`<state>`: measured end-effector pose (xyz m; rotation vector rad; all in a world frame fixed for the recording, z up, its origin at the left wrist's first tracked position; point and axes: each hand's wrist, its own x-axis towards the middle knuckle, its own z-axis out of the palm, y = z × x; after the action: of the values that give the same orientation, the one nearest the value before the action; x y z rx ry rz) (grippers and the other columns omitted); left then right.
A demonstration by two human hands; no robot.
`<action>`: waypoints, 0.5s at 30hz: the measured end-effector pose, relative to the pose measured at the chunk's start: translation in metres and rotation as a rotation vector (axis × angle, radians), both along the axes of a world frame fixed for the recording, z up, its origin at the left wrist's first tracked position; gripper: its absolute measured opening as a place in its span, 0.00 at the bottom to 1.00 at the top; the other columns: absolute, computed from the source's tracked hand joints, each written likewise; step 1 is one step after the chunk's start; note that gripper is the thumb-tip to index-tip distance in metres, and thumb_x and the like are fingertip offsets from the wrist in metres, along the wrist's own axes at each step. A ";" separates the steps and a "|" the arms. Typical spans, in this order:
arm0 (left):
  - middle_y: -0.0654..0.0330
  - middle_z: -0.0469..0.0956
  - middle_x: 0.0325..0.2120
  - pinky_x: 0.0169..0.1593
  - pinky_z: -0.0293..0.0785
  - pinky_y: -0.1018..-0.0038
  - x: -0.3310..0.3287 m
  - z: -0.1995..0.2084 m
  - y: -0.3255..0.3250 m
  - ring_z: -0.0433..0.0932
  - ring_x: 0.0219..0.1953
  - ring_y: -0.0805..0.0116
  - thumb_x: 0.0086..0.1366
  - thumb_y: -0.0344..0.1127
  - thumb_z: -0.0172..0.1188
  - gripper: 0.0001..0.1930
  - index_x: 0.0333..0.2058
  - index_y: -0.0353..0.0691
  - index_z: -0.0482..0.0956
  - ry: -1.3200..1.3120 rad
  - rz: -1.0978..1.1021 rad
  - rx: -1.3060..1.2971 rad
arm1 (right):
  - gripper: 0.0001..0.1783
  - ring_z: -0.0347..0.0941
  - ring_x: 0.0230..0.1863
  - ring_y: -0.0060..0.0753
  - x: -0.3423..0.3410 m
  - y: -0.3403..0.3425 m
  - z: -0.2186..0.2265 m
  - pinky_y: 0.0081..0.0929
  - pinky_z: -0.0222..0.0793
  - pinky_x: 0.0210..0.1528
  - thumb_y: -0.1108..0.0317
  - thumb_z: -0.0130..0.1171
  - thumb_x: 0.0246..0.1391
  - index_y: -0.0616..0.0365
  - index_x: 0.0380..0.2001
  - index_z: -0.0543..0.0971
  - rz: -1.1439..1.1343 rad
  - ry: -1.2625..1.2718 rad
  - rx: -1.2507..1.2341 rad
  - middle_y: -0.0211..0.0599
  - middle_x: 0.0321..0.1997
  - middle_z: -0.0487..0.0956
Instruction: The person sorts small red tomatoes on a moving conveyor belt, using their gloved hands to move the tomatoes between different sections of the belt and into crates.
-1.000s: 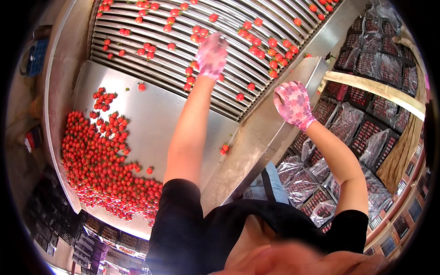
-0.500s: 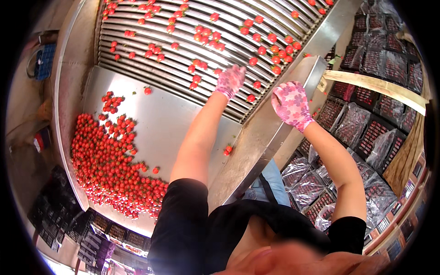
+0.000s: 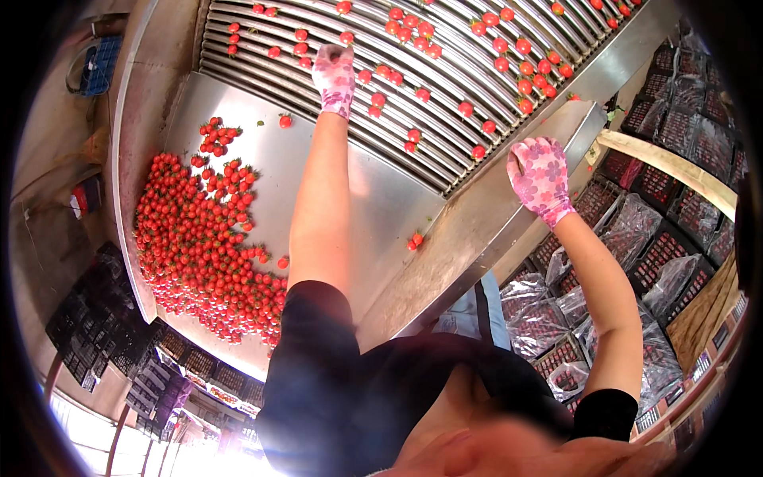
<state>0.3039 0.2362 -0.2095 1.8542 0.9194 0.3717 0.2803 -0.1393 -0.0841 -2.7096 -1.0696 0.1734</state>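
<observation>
My left hand (image 3: 335,79), in a pink flowered glove, reaches over the metal rollers (image 3: 445,147) with its fingers curled in. Just past its fingertips is a small red cherry tomato (image 3: 346,37); whether they touch I cannot tell. Anything inside those fingers is hidden. In a matching glove, my right hand (image 3: 540,180) is curled closed above the metal side ledge (image 3: 485,215), its palm out of sight. Loose cherry tomatoes, some with green stems, lie scattered along the rollers, with a cluster (image 3: 409,32) ahead and right of my left hand.
A large heap of cherry tomatoes (image 3: 199,230) fills the left of the smooth metal tray (image 3: 262,175). At right, plastic-covered crates (image 3: 636,222) stand beyond a pale wooden strip (image 3: 668,163). Black crates (image 3: 99,326) are stacked at lower left; a blue basket (image 3: 99,65) is at upper left.
My left hand has moved left and farther out over the rollers. My right hand stays curled by the ledge. The whole view has shifted, so tray and rollers appear higher and farther right.
</observation>
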 end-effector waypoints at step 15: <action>0.51 0.51 0.71 0.51 0.78 0.48 0.004 0.006 -0.168 0.78 0.51 0.43 0.54 0.17 0.46 0.42 0.69 0.56 0.54 0.317 -0.952 0.368 | 0.07 0.72 0.41 0.46 -0.003 -0.020 0.000 0.44 0.65 0.51 0.65 0.61 0.47 0.54 0.28 0.76 -0.032 0.028 -0.023 0.39 0.32 0.77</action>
<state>0.3076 0.0681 -0.2030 2.4921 0.0721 -0.3760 0.2770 -0.1589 -0.0838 -2.7347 -1.0229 0.2194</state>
